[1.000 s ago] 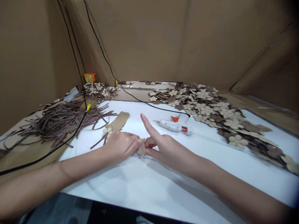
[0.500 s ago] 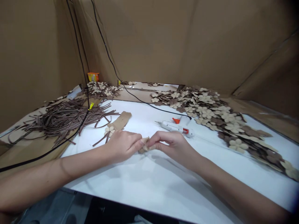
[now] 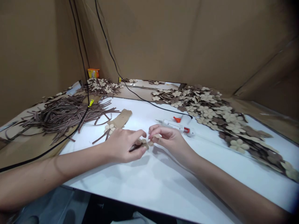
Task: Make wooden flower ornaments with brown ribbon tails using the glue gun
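Observation:
My left hand [image 3: 127, 144] rests over the white board with thumb and index finger apart, and beige and brown flower pieces [image 3: 143, 143] lie between them. My right hand [image 3: 165, 135] is just to the right, its fingertips closed on a small beige flower piece [image 3: 157, 137]. The two hands do not touch. Beyond my left hand lie a flower with brown strips [image 3: 110, 128] and a tan scrap [image 3: 122, 119]. Right behind my right hand is a white glue gun [image 3: 174, 125], its tip pointing left.
A heap of brown strips [image 3: 65, 115] lies at left. Beige and brown flowers [image 3: 207, 110] are piled along the right. Black cables [image 3: 107, 46] hang down across the board [image 3: 151, 186]. An orange box [image 3: 93, 73] stands at the back left.
My left thumb and index finger have opened away from the flower pieces. My right hand has separated slightly from the left, a beige piece at its fingertips.

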`<state>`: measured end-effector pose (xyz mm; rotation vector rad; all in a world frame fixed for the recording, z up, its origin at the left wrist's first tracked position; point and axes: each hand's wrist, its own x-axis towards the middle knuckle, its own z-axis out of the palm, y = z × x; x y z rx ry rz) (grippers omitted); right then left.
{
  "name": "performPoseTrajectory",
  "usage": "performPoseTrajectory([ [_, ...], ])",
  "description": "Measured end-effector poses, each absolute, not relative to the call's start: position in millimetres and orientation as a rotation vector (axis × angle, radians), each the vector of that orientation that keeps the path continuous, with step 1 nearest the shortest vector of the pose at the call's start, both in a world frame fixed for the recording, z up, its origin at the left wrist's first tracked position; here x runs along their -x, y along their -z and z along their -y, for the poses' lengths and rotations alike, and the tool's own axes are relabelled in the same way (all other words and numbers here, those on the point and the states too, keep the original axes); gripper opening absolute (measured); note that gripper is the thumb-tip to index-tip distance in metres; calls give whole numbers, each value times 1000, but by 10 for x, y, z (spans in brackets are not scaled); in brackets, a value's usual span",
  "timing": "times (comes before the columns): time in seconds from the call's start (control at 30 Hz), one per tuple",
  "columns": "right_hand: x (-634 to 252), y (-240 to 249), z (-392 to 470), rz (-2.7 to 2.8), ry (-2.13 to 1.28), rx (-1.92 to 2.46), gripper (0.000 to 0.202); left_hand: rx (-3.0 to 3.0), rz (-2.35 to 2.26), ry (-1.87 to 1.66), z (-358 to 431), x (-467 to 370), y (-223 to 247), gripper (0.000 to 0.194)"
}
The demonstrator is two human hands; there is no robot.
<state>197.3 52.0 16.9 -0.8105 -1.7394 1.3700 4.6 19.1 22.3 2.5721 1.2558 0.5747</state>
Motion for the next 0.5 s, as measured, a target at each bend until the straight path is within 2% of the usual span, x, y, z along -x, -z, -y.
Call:
performPoseTrajectory([
  [0.13,-1947,-174,-459,1687,-1454,889,23,-2594,-1306,-557,-185,-72,-226,38],
  [0.23,-1920,-185,-405,1641,-1545,934,25,-2655,-1315,-561,-184,-79,-215,37],
  [0.5,-1925,-191,-400,1717,-1437,991,28,-2905,-1324,-553,-202,-51,-131,42],
])
